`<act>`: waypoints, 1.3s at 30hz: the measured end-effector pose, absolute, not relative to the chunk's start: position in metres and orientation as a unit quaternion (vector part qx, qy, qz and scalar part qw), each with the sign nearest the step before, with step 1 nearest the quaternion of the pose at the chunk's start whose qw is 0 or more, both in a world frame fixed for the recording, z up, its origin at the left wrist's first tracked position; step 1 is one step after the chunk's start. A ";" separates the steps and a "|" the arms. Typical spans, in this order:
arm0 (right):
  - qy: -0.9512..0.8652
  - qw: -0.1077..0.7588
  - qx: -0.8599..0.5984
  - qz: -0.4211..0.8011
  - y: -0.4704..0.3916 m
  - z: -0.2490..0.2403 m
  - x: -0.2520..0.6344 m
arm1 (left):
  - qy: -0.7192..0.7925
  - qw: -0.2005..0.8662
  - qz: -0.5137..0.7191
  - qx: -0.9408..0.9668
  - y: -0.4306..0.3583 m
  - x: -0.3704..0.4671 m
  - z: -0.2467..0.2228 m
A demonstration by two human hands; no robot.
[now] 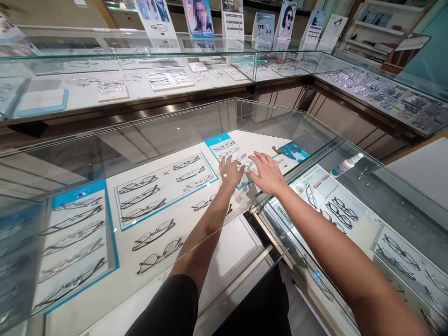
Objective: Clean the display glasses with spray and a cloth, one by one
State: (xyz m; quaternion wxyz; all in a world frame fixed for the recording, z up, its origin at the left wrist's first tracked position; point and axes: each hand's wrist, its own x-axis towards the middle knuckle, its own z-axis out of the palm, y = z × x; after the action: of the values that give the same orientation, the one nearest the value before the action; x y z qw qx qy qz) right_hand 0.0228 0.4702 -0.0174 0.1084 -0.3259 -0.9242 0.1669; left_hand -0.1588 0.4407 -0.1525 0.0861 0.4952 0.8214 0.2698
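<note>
My left hand [231, 173] reaches into the glass display case over a blue-edged display card [217, 139], its fingers spread and slightly bent. Close beside it, my right hand [266, 172] is also open, palm down, with its fingers pointing left. A pair of eyeglasses [248, 164] lies between the hands; whether fingertips touch it I cannot tell. More eyeglasses [227, 153] lie in rows on the same card, partly hidden by my left hand. Below my left wrist is another pair of glasses [203, 202], partly covered by my forearm.
A larger card [166, 172] with several glasses lies left, and a blue card [112, 252] further left. The case's glass pane [140, 130] stands ahead. A white spray bottle [346, 165] lies on the right-hand glass top. An open drawer [231, 252] is below my arms.
</note>
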 end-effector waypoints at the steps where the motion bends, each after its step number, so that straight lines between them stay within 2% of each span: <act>1: -0.924 0.109 -0.326 0.171 0.470 -0.017 0.023 | 0.825 0.100 0.256 0.494 0.449 -0.165 -0.154; 11: -0.920 0.107 -0.327 0.188 0.465 -0.008 0.025 | 0.860 0.148 0.151 0.465 0.497 -0.182 -0.161; 24: -0.919 0.114 -0.326 0.188 0.467 -0.012 0.022 | 0.849 0.141 0.071 0.504 0.486 -0.164 -0.139; 31: -0.918 0.129 -0.321 0.193 0.472 -0.018 0.019 | 0.835 0.104 0.071 0.536 0.436 -0.146 -0.123; 39: -0.917 0.139 -0.319 0.197 0.480 -0.020 0.019 | 0.826 0.095 0.070 0.551 0.308 -0.115 -0.115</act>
State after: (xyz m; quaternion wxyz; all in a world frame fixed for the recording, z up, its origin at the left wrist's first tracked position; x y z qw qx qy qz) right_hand 0.0187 0.4798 -0.0197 0.1387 -0.3193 -0.9166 0.1968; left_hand -0.1155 0.3084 -0.1145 0.0950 0.5513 0.8259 0.0704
